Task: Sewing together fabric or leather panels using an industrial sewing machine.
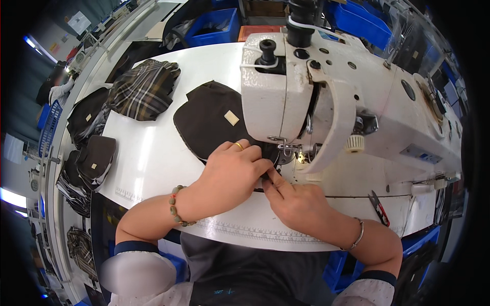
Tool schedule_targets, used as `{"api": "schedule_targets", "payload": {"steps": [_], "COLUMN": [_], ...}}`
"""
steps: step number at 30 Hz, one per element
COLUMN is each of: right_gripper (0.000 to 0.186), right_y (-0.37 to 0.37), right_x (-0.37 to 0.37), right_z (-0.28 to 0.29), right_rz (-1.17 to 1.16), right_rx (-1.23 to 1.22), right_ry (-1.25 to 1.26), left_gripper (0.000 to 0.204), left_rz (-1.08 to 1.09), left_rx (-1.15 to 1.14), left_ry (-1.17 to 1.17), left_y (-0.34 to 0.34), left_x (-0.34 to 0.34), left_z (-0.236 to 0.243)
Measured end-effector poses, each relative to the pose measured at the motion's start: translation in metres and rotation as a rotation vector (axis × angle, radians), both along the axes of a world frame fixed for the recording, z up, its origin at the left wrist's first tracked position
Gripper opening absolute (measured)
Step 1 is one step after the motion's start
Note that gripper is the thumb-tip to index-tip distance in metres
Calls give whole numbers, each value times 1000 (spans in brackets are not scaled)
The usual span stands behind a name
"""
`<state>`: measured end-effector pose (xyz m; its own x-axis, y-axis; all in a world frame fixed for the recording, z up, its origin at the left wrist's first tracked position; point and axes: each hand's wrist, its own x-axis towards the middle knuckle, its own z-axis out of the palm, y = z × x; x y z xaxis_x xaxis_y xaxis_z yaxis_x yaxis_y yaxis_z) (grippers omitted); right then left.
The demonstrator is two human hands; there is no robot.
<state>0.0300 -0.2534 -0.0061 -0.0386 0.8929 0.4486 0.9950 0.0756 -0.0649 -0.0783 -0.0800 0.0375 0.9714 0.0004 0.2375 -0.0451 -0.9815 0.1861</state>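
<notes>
A dark brown fabric panel with rounded corners and a small pale label lies on the white table of a sewing machine. Its right part runs under the machine head, close by the presser foot. My left hand is closed on the panel's near edge, fingers bent over the cloth. Close against it, my right hand pinches the same edge, just in front of the presser foot. The fingertips of both hands meet there and hide the cloth between them.
Red-and-black thread snips lie on the table at the right. At the left are a plaid fabric piece and stacks of dark panels. Blue bins stand behind the table. A person is far off at the left.
</notes>
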Motion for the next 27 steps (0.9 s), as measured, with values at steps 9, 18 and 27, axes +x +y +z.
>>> {"api": "schedule_targets", "payload": {"steps": [9,18,27], "right_gripper": [25,27,32], "right_y": [-7,-7,-3], "right_x": [-3,-3,-1], "right_z": [4,7,1], "right_rz": [64,86,3], "right_rx": [-27,-41,-40], "right_ry": [-43,-54,-82], "left_gripper": [25,21,22], "left_rz": [-90,-92,-72], "left_rx": [12,10,16], "left_ry": [-33,-70,-93], "left_y": [-5,-8,-5], "left_x": [-5,-4,5], "left_z": [-8,-14,-19]}}
